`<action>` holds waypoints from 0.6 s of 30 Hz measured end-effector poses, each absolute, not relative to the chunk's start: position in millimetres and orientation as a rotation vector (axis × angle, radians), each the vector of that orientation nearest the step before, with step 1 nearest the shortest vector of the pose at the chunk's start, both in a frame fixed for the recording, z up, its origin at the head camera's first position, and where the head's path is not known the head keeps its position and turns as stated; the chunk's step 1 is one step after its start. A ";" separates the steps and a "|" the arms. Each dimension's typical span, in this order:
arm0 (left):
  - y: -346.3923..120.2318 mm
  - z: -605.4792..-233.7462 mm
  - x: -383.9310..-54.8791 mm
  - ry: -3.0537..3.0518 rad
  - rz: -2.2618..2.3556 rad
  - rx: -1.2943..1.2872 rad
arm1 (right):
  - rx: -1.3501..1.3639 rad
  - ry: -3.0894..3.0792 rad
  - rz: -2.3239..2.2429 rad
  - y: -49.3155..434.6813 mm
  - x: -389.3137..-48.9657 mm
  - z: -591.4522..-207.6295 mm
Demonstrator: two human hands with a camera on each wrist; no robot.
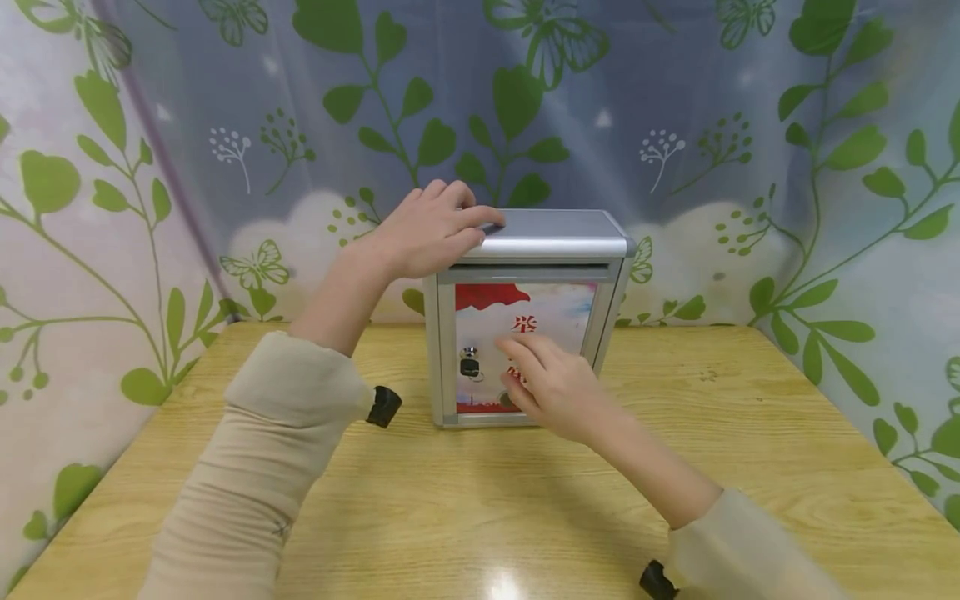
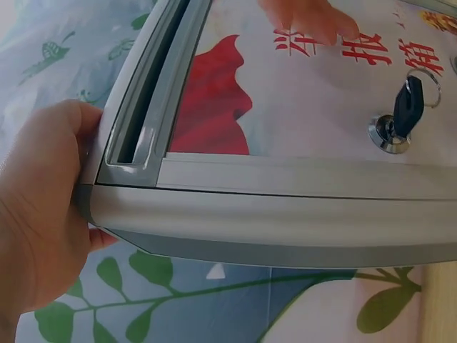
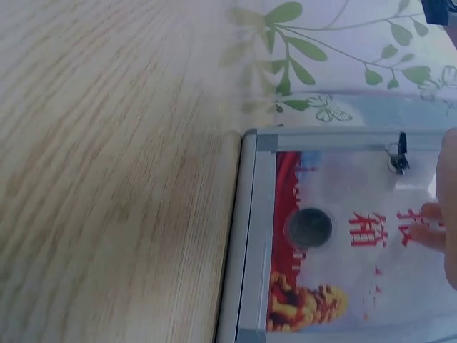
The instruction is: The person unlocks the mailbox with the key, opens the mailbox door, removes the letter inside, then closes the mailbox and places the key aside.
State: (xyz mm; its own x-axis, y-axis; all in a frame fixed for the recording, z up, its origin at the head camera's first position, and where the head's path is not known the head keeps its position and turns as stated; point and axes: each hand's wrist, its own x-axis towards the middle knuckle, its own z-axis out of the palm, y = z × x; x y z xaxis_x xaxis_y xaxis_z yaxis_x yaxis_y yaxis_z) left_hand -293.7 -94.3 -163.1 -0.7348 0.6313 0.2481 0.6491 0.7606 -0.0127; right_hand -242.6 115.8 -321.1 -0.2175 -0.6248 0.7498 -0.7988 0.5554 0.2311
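A silver-framed metal box (image 1: 555, 223) stands upright, with a slot (image 1: 532, 272) under its top and a printed front panel (image 1: 562, 304) bearing red characters. My left hand (image 1: 427, 229) rests on the box's top left corner, fingers laid over the top; the left wrist view shows this hand (image 2: 50, 193) at the corner beside the slot. In front of the panel is my right hand (image 1: 555, 387), fingers loosely extended over the characters and holding nothing. A black-headed key (image 2: 408, 107) sits in the lock (image 2: 389, 136), a metal ring hanging from it.
The box stands on a light wooden table (image 1: 420, 517), towards its back edge. Behind and beside the table hangs a curtain (image 1: 247, 167) printed with green leaves and butterflies. A dark round spot (image 3: 309, 229) shows low on the panel.
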 end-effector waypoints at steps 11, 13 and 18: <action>-95.0 -167.8 -297.5 -2.659 -0.099 -1.034 | 1.076 -2.066 0.140 74.6 -249.5 -331.3; -96.9 -169.2 -298.5 -2.649 -0.123 -1.038 | 1.075 -2.075 0.160 72.4 -250.5 -331.3; -100.0 -170.9 -299.3 -2.634 -0.190 -1.037 | 1.084 -2.092 0.190 70.3 -251.0 -328.5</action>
